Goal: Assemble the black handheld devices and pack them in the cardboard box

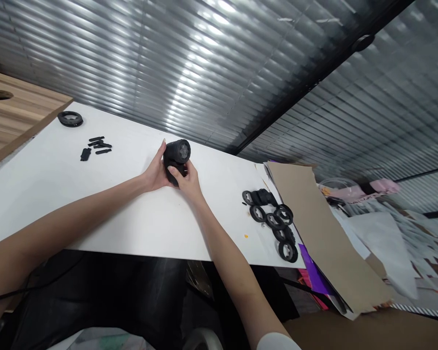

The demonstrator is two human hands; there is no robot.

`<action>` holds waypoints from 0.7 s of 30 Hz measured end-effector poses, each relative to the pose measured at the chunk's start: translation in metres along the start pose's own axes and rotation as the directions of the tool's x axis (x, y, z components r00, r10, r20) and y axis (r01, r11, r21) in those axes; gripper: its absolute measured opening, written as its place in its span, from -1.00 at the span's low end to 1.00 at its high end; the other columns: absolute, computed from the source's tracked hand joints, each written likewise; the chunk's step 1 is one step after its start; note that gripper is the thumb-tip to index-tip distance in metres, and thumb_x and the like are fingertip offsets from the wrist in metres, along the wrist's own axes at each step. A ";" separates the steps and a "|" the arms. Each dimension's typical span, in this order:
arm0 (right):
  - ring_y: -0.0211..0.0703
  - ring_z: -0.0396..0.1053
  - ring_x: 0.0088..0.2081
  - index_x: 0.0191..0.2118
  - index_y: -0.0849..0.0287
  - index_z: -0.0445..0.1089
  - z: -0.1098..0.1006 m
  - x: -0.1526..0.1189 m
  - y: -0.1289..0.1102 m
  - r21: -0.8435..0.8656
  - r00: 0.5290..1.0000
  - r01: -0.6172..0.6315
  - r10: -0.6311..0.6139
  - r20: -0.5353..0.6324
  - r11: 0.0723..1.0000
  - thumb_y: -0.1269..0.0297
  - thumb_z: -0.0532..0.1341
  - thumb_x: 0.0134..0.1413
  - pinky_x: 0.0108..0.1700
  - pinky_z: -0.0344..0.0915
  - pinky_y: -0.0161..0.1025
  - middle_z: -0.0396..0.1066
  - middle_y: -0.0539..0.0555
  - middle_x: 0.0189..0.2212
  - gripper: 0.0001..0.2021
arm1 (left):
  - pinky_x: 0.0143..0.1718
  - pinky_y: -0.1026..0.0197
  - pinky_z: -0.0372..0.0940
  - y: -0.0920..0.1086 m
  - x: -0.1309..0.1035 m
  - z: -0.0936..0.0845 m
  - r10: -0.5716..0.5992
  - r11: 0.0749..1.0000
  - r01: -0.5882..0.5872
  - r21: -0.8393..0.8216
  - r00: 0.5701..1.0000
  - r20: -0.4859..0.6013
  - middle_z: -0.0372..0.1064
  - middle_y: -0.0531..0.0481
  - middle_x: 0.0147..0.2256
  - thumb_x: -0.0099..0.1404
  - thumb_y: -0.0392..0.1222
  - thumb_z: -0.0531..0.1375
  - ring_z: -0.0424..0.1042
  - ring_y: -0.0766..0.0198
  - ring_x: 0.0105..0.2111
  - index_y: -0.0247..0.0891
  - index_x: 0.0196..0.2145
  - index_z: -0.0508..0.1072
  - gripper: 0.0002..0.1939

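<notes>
A black cylindrical object [177, 152] with a grey patterned round end is held over the white table [131, 218]. My left hand [156, 171] wraps round its left side and underside. From the right, my right hand [188, 181] grips its lower part, the thumb lying across the front. Several small flat black pieces [96, 144] lie on the table to the left. Several black rings [275, 221] and a row of dark round parts [263, 197] sit near the table's right end.
More black rings [70, 118] rest at the back left, beside a wooden board [18, 114] with a round hole. Brown cardboard [314, 223] and purple sheets [316, 274] border the table's right end. A corrugated metal wall [149, 63] stands behind.
</notes>
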State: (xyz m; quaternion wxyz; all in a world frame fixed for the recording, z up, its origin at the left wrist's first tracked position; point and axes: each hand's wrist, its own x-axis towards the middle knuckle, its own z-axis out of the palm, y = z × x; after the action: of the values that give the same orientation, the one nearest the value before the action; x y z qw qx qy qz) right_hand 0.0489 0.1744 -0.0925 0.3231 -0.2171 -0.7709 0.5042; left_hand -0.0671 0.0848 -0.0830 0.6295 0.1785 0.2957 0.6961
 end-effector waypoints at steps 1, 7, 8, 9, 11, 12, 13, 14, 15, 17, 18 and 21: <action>0.13 0.59 0.02 0.05 0.11 0.56 0.000 0.001 0.000 0.005 1.000 0.000 0.000 -0.004 1.000 -0.31 0.45 0.05 0.09 0.53 0.01 0.69 0.17 -0.02 -0.36 | 0.30 -0.34 0.45 0.000 0.000 0.000 -0.001 1.000 0.001 -0.010 1.000 0.009 0.64 -0.33 0.11 0.43 0.72 -0.09 0.62 -0.30 0.16 -0.17 0.35 0.53 0.04; 0.08 0.55 -0.06 0.05 0.10 0.58 -0.002 0.003 -0.002 -0.036 1.000 0.006 -0.006 -0.009 0.999 -0.30 0.44 0.06 0.04 0.51 -0.02 0.66 0.13 -0.09 -0.38 | 0.27 -0.35 0.48 0.001 0.000 0.004 -0.020 0.997 0.018 -0.078 1.000 -0.023 0.64 -0.34 0.11 0.45 0.70 -0.08 0.62 -0.30 0.16 -0.20 0.33 0.55 0.02; 0.07 0.54 -0.06 0.04 0.09 0.58 -0.003 0.003 -0.002 -0.050 1.000 0.010 -0.011 -0.018 0.999 -0.28 0.44 0.06 0.03 0.51 -0.03 0.64 0.13 -0.09 -0.39 | 0.26 -0.35 0.49 0.001 0.000 0.004 -0.027 0.995 0.024 -0.094 0.999 -0.026 0.64 -0.34 0.10 0.45 0.70 -0.08 0.63 -0.31 0.15 -0.21 0.32 0.55 0.03; 0.06 0.53 -0.05 0.03 0.09 0.58 -0.003 0.003 -0.003 -0.063 0.999 0.017 -0.019 -0.034 0.998 -0.26 0.45 0.06 0.03 0.51 -0.04 0.62 0.13 -0.07 -0.41 | 0.25 -0.35 0.49 0.002 0.000 0.005 -0.034 0.993 0.031 -0.111 0.999 -0.027 0.64 -0.36 0.09 0.45 0.71 -0.09 0.63 -0.31 0.14 -0.23 0.31 0.56 0.04; 0.06 0.51 -0.01 0.02 0.10 0.58 -0.004 0.003 -0.003 -0.086 0.996 0.033 -0.039 -0.076 0.996 -0.24 0.48 0.04 0.02 0.52 -0.05 0.56 0.17 0.01 -0.42 | 0.23 -0.35 0.50 0.003 0.001 0.005 -0.043 0.989 0.039 -0.141 0.999 -0.027 0.64 -0.38 0.09 0.45 0.71 -0.10 0.64 -0.31 0.13 -0.26 0.29 0.56 0.05; 0.06 0.50 0.01 0.02 0.10 0.58 -0.004 0.003 -0.002 -0.092 0.995 0.037 -0.045 -0.093 0.995 -0.23 0.49 0.02 0.01 0.52 -0.06 0.54 0.19 0.05 -0.41 | 0.22 -0.35 0.51 0.003 0.001 0.005 -0.046 0.987 0.041 -0.152 0.999 -0.028 0.64 -0.39 0.08 0.45 0.71 -0.11 0.64 -0.31 0.12 -0.27 0.29 0.56 0.05; 0.06 0.49 0.03 0.03 0.10 0.59 -0.004 0.003 -0.002 -0.095 0.994 0.037 -0.047 -0.103 0.995 -0.22 0.49 0.02 0.00 0.52 -0.07 0.51 0.20 0.08 -0.41 | 0.21 -0.34 0.51 0.004 0.001 0.006 -0.046 0.986 0.041 -0.161 0.999 -0.029 0.65 -0.39 0.08 0.45 0.71 -0.11 0.64 -0.31 0.12 -0.27 0.28 0.57 0.05; 0.06 0.48 0.04 0.04 0.10 0.59 -0.004 0.003 -0.002 -0.095 0.993 0.035 -0.045 -0.106 0.995 -0.22 0.49 0.02 -0.02 0.53 -0.08 0.50 0.21 0.11 -0.41 | 0.20 -0.33 0.52 0.004 0.001 0.006 -0.046 0.985 0.041 -0.168 0.999 -0.028 0.65 -0.39 0.08 0.45 0.71 -0.10 0.65 -0.30 0.11 -0.27 0.27 0.57 0.04; 0.06 0.48 0.04 0.05 0.09 0.60 -0.004 0.003 -0.002 -0.095 0.993 0.034 -0.044 -0.106 0.995 -0.22 0.49 0.02 -0.05 0.53 -0.10 0.49 0.21 0.12 -0.41 | 0.19 -0.32 0.52 0.004 0.001 0.006 -0.047 0.984 0.042 -0.173 0.999 -0.026 0.65 -0.38 0.08 0.45 0.70 -0.09 0.65 -0.30 0.10 -0.26 0.26 0.58 0.03; 0.06 0.48 0.05 0.05 0.07 0.61 -0.004 0.003 -0.002 -0.093 0.993 0.037 -0.047 -0.104 0.995 -0.22 0.49 0.04 -0.11 0.52 -0.12 0.49 0.20 0.12 -0.42 | 0.18 -0.30 0.53 0.004 0.001 0.006 -0.047 0.982 0.042 -0.182 0.999 -0.023 0.66 -0.37 0.07 0.46 0.68 -0.08 0.66 -0.29 0.09 -0.24 0.26 0.59 0.00; 0.06 0.48 0.05 0.05 0.07 0.61 -0.004 0.002 -0.002 -0.092 0.993 0.041 -0.051 -0.105 0.995 -0.22 0.49 0.04 -0.13 0.52 -0.13 0.48 0.20 0.12 -0.42 | 0.18 -0.29 0.53 0.004 0.001 0.006 -0.046 0.982 0.040 -0.185 0.999 -0.027 0.66 -0.37 0.07 0.47 0.68 -0.08 0.66 -0.29 0.09 -0.24 0.26 0.59 -0.01; 0.07 0.48 0.06 0.06 0.08 0.61 -0.005 0.002 -0.002 -0.083 0.993 0.045 -0.054 -0.106 0.995 -0.23 0.49 0.04 -0.14 0.52 -0.13 0.47 0.20 0.10 -0.41 | 0.18 -0.29 0.53 0.004 0.001 0.006 -0.043 0.981 0.034 -0.191 0.998 -0.040 0.66 -0.37 0.06 0.48 0.66 -0.08 0.66 -0.28 0.08 -0.24 0.26 0.59 -0.01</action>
State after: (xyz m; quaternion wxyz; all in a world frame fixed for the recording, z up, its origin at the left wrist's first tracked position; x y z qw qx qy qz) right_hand 0.0509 0.1782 -0.0891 0.3679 -0.2378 -0.7771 0.4519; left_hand -0.0665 0.0866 -0.0764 0.6503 0.0965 0.2451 0.7126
